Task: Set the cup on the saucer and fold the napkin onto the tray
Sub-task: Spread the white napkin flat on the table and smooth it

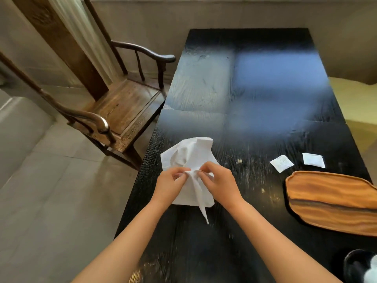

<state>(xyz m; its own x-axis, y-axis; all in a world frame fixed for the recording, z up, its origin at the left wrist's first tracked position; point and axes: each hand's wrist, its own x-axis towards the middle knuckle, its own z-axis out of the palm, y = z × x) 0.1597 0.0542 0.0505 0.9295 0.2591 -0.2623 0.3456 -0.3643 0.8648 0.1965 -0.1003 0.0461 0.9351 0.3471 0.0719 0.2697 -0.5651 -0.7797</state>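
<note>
You're on the napkin step. Left hand (170,183) and right hand (219,183) are both pinched on the white napkin (188,158), fingertips close together on a bunched ridge at its middle. Most of the cloth lies crumpled on the dark surface (255,99) just beyond your hands, with one twisted tail trailing back towards you.

The wooden tray (326,199) sits well off to the right of your right hand, bare as far as the frame shows. A dark, round thing at the near right corner is too cut off to identify, so I can't judge the cup and saucer step.

Next, I'd say: spread the cloth flat, find two corners, fold it square, then carry it right onto the tray.
</note>
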